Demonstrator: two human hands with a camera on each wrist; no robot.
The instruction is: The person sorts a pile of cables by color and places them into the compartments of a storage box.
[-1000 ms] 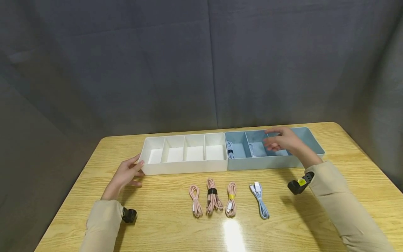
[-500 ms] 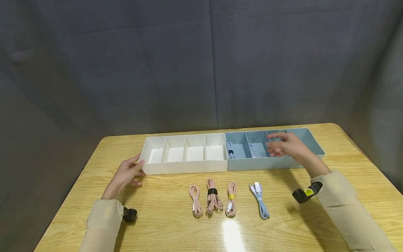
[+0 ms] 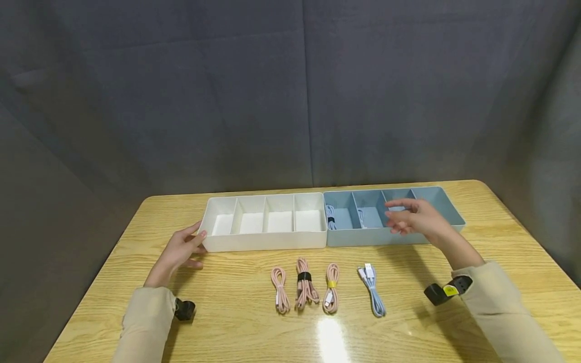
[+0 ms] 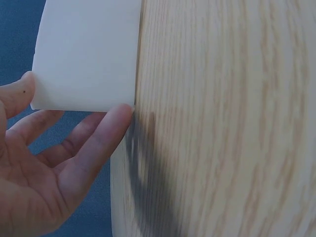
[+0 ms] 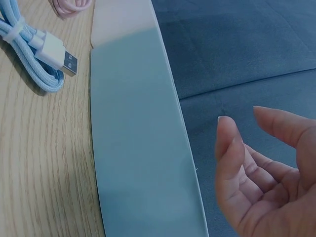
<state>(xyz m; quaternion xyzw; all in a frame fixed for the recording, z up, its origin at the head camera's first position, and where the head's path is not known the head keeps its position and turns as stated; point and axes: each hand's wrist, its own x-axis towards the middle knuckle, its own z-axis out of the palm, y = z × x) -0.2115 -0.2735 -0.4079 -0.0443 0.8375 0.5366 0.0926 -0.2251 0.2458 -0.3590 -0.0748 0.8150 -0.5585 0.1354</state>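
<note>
My left hand (image 3: 179, 250) rests against the left end of a white divided box (image 3: 265, 242), thumb at the upper rim and a fingertip by the lower corner in the left wrist view. My right hand (image 3: 417, 219) hovers over the front edge of a blue-grey divided box (image 3: 363, 237), fingers loosely bent with nothing between them. Inside that box, a light blue cable with a black strap (image 3: 331, 218) lies in the leftmost compartment, and a pale blue cable (image 3: 361, 218) in the second. My right hand partly hides the third compartment.
On the wooden table (image 3: 236, 327), before the boxes, lie a pink cable with a white tie (image 3: 280, 290), a pink bundle with a black strap (image 3: 306, 285), a pink cable with a yellow tie (image 3: 332, 290) and a light blue USB cable (image 3: 373, 292). A dark curtain (image 3: 290, 101) hangs behind.
My right hand has drawn back a little, toward me and to the right, over the blue-grey box. The left hand stays at the white box's end.
</note>
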